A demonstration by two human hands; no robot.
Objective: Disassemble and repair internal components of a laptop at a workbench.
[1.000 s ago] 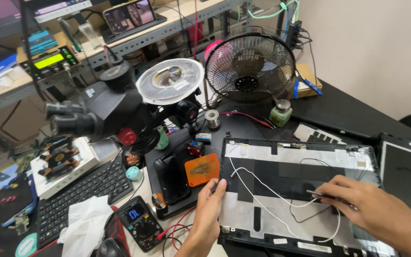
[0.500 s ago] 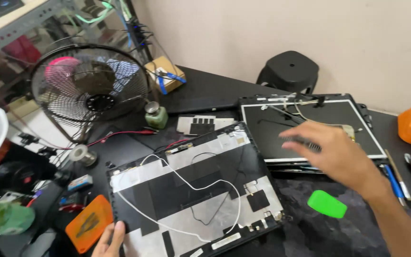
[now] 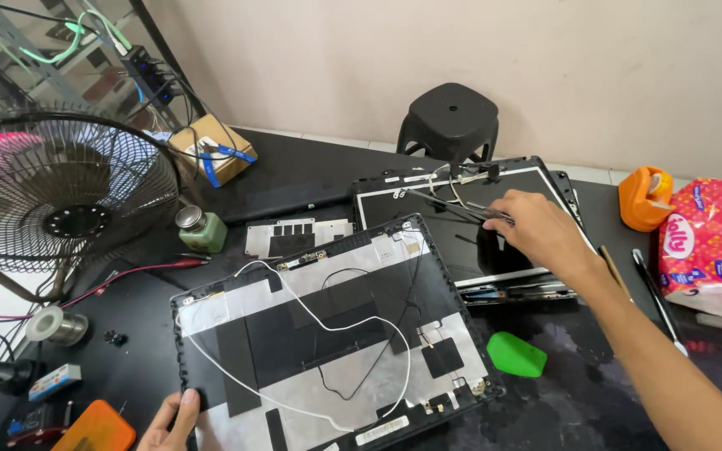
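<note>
A black laptop back cover [image 3: 327, 334] lies inside-up in front of me, with silver foil patches and white and black antenna wires running across it. My left hand [image 3: 170, 423] grips its near left corner. My right hand [image 3: 545, 235] reaches over a second black laptop panel [image 3: 394, 205] further back and pinches thin metal tweezers [image 3: 449, 206], whose tips point left above that panel's cables.
A black table fan [image 3: 68, 200] stands at the left beside a small green bottle [image 3: 200, 230] and a solder spool [image 3: 56, 326]. A green pick [image 3: 516, 355], an orange tape dispenser [image 3: 643, 197] and a pink tissue pack [image 3: 712, 250] are at the right. Behind the desk is a black stool [image 3: 451, 121].
My view has swung right, away from the microscope and keyboard. My right hand left the front cover's wires and moved back over the rear panel; my left hand stays at the cover's near corner.
</note>
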